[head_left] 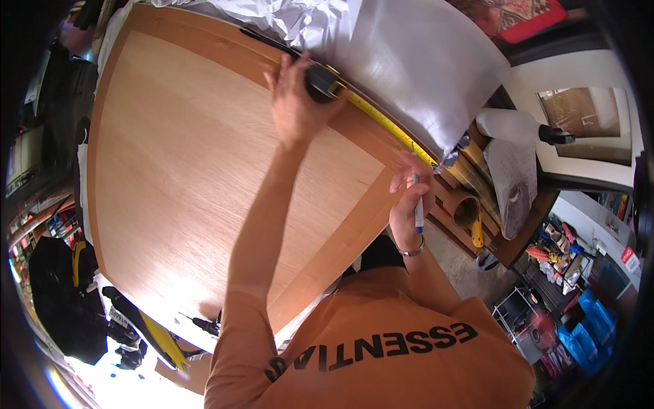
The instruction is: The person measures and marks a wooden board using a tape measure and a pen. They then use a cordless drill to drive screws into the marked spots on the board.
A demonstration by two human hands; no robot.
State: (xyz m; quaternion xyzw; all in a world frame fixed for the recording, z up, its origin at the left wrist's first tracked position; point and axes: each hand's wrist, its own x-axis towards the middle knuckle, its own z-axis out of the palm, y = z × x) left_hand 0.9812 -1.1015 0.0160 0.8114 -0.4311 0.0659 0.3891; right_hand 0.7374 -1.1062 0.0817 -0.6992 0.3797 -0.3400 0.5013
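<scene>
The case of a tape measure (321,82) is pressed by the left hand (294,102) onto the far edge of the wooden panel (204,177), its yellow blade (390,125) running right toward the right hand (411,198), whose fingers are closed around a blue-tipped pen (417,204) at the panel's right corner.

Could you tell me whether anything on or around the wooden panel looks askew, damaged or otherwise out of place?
Nothing stands out. The wooden panel lies flat and looks unmarked. The yellow tape measure runs straight along its far edge, its case held down by the left hand, and the right hand holds a pen at the tape's end.
</scene>
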